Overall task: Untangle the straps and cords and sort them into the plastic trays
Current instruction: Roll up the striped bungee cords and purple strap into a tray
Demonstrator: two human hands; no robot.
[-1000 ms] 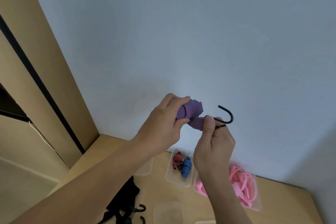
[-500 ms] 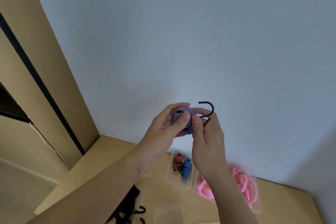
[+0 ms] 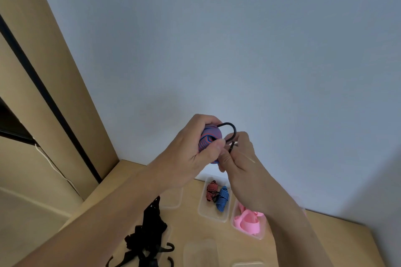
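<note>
Holding a rolled blue-and-red striped strap up in front of the pale wall, the person is curling the left hand round the bundle, fingers over its top and thumb pressing on its front. The right hand is pinching the shank of the black hook at the strap's end, just beside the roll, and the hook's curve is arching over the bundle. Both hands are hanging well above the wooden table. Down there, a clear tray is carrying a red striped roll and a blue striped roll, touching each other. The tray just to its right is holding pink straps. A heap of black straps with hooks is lying on the table's left part.
</note>
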